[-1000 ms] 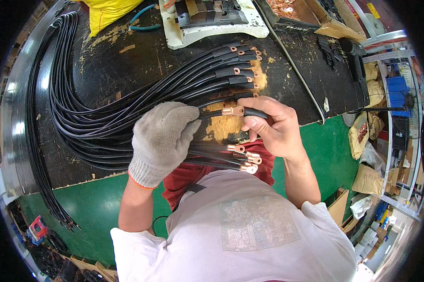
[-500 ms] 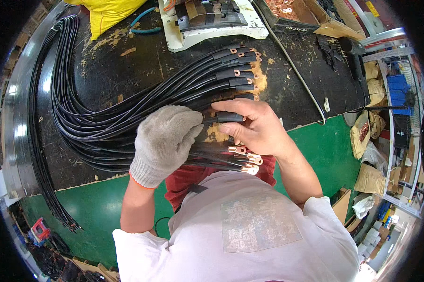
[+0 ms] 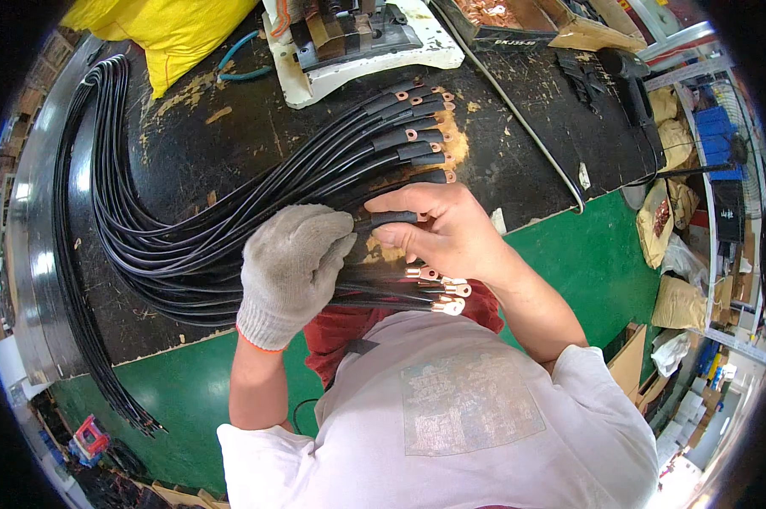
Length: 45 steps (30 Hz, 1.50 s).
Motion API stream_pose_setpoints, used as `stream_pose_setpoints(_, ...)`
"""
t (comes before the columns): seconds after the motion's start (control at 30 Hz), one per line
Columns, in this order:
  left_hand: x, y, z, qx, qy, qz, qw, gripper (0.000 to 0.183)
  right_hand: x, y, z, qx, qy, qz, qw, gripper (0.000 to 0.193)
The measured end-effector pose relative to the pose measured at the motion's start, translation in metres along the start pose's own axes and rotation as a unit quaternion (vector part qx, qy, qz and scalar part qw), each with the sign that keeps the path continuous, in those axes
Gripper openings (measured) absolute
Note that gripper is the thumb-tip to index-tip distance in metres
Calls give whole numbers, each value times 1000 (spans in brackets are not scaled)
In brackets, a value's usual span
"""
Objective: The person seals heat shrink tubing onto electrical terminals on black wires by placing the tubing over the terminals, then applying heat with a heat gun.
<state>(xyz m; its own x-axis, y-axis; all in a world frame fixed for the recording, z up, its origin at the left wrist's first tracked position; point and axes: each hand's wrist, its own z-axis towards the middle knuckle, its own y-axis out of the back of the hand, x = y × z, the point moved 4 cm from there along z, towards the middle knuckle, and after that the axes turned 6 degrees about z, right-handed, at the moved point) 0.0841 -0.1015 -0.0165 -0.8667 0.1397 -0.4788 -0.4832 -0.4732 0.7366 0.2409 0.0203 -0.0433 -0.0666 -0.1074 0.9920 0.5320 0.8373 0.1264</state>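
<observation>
My left hand (image 3: 294,265), in a grey knitted glove, is closed around a black cable close to its end. The bare thumb and fingers of my right hand (image 3: 451,225) pinch a black tubing sleeve (image 3: 394,218) at that end. A bit of copper shows just past the sleeve. Behind my hands, a thick bundle of black cables (image 3: 158,242) curves over the table, with several sleeved ends and copper lugs (image 3: 411,135) fanned out. Nearer my body, more cables end in bare copper lugs (image 3: 455,289). The glove hides part of the held cable.
On the dark worn table (image 3: 519,170) stand a white-based machine (image 3: 434,42), a yellow sack (image 3: 188,42) and a cardboard box of copper pieces (image 3: 506,36). Blue-handled pliers (image 3: 239,64) lie near the sack. A thin rod (image 3: 527,127) reaches the table edge, and shelves (image 3: 722,254) stand right.
The whole view has shifted slightly. Both hands keep their grip on the cable and sleeve, with little visible movement between them.
</observation>
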Motion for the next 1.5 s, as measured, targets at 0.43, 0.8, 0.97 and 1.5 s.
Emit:
stream_pose_setpoints(0.43, -1, 6, -1, -85, 19, -2, 996, 20, -2, 9, -3, -42, -30, 107, 993, 38)
stream_pose_setpoints(0.8, -49, 9, 8, 242, -35, 158, 957, 32, -18, 82, -52, -173, -72, 39, 982, 22)
stream_pose_setpoints(0.97, -44, -1, 2, 225, -65, 162, 959, 30, -17, 81, -50, -177, -50, 45, 982, 22)
stream_pose_setpoints(1.5, -15, -9, 6, 5, -25, 111, 993, 19, -11, 67, -65, -119, 72, 57, 989, 22)
